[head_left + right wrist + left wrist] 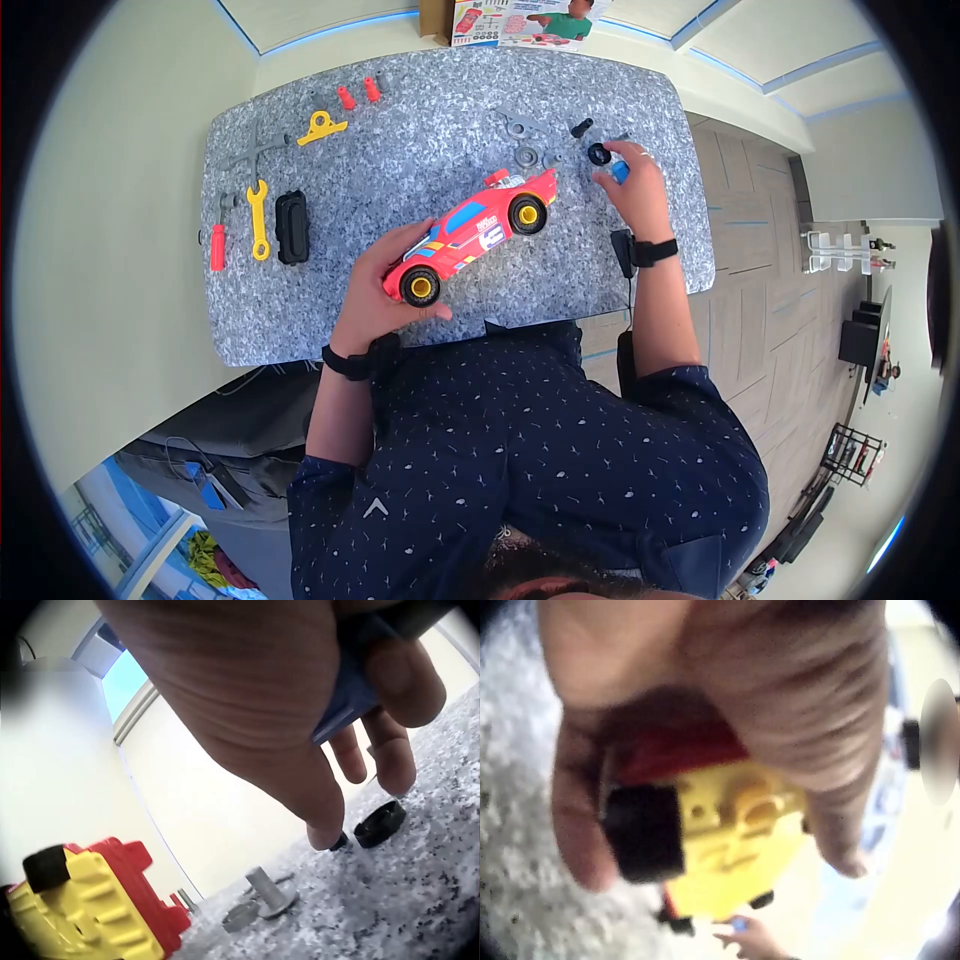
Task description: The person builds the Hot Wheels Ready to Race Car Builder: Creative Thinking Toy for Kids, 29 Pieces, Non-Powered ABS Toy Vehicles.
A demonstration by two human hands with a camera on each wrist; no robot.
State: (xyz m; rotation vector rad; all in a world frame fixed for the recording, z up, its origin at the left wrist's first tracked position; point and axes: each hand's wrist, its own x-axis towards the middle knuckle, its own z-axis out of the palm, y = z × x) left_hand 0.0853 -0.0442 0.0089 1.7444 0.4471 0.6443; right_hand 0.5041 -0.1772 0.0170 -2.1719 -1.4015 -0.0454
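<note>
My left hand [385, 285] grips one end of a red toy race car [470, 232], thumb and fingers on either side of it. Its side with two black, yellow-hubbed wheels faces up in the head view; the yellow underside [735, 847] shows in the left wrist view. My right hand [638, 190] holds a blue plastic piece [349, 701] against the palm with curled fingers; much of it is hidden. The thumb and other fingertips reach down near a black ring-shaped wheel [380, 823] on the speckled table. Grey washer-like parts [277, 900] lie close by.
On the left lie a yellow wrench [258, 220], red screwdriver [218, 247], grey cross-shaped tool [254, 153] and black tray [292, 228]. Farther back are a yellow part [321, 128] and red cone-like pieces [346, 98]. A printed box [525, 22] stands behind the table [450, 110].
</note>
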